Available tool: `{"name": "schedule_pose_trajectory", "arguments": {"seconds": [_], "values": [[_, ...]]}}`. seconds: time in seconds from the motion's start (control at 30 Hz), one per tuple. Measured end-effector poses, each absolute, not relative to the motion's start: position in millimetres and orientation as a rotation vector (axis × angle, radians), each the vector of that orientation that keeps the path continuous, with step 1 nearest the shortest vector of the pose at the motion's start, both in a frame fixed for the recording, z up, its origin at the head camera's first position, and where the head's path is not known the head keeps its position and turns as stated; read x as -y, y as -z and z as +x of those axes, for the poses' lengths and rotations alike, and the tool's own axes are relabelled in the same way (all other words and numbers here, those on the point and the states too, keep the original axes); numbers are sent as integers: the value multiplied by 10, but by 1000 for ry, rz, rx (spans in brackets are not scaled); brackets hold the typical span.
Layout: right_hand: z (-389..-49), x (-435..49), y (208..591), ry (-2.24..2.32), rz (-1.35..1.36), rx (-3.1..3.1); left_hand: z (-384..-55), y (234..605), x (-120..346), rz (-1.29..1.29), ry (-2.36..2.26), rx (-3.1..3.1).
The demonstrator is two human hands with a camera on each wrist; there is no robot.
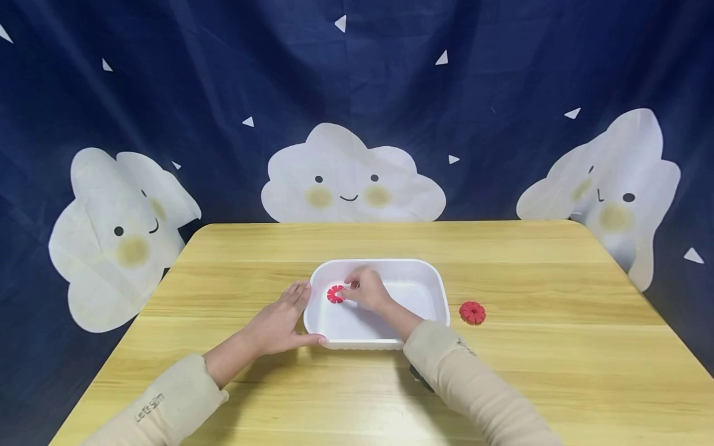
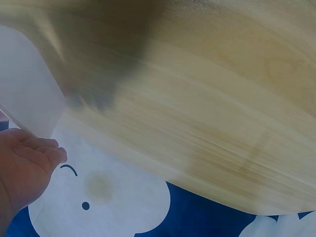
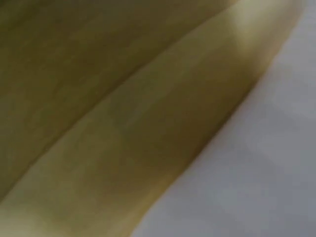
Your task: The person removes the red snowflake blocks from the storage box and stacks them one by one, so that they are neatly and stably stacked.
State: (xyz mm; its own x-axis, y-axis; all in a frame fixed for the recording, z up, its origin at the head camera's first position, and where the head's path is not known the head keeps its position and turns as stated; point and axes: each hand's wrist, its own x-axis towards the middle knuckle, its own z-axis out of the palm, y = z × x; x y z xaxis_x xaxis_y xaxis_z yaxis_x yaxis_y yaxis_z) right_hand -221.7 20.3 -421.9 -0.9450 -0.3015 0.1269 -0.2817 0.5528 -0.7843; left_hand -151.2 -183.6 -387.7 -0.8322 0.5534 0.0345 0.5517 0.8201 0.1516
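Note:
A white plastic basin (image 1: 385, 344) stands on the table. My left hand (image 1: 279, 321) rests against its left side, fingers along the outer wall and thumb at the front corner. In the left wrist view that hand (image 2: 27, 163) touches the basin's wall (image 2: 29, 79). Inside the basin, my right hand (image 1: 369, 290) has its thumb and curled fingers at a red notched disc (image 1: 333, 295), gripping at its right edge. A bit of red also shows between the fingers; the hand covers the rest. The right wrist view is blurred and shows no fingers.
Another red notched disc (image 1: 473, 313), perhaps more than one stacked, lies on the wooden table (image 1: 530, 371) right of the basin. A dark object (image 1: 421, 376) is partly hidden under the right sleeve. Behind the table hangs a blue curtain (image 1: 491, 111) with white clouds.

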Motion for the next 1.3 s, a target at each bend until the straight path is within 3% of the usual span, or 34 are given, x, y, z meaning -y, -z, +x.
{"name": "schedule_pose_trajectory", "arguments": {"seconds": [0.47,0.9,1.3], "values": [[-2212,-134,4254,1066,-618,-2938,-1517,3859,1859,899,-271,-3022],[-2167,-115,4251,1061,-609,-2920,-1506,3874,1887,893,-259,-3020],[-2108,-277,4173,1095,-465,-2770,-1501,3894,1851,898,-274,-2998]]}}
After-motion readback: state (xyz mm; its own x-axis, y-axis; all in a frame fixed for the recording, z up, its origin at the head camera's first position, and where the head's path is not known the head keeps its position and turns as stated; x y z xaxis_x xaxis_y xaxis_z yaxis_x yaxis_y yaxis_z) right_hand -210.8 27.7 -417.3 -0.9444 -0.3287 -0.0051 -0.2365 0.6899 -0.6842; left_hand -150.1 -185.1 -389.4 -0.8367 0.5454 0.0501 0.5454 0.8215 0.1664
